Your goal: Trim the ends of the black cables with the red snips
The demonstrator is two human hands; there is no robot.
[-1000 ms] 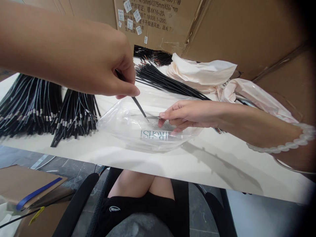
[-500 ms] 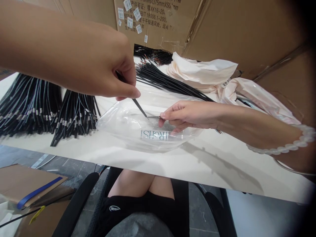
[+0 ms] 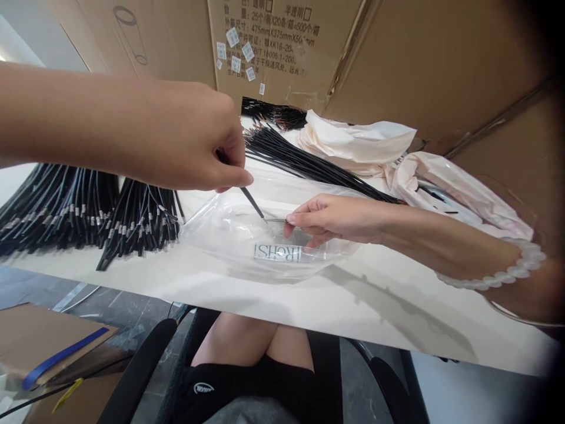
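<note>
Pinching a black piece [image 3: 252, 201] between closed left fingers [image 3: 236, 176] and a metal piece [image 3: 279, 220] between closed right fingers [image 3: 304, 219], at a clear bag [image 3: 220, 235] on the surface [image 3: 304, 303].

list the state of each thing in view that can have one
Thin black rod-like piece: pinched in left grip, slanting down
Thin silver metal piece: pinched in right grip
Clear plastic bag: wrinkled; open or sealed unclear
Black cables with silver bands: fanned out
Pinkish-white plastic sheeting: crumpled
White bead bracelet: worn

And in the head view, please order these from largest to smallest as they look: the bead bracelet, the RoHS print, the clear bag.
1. Clear bag
2. Bead bracelet
3. RoHS print
</note>
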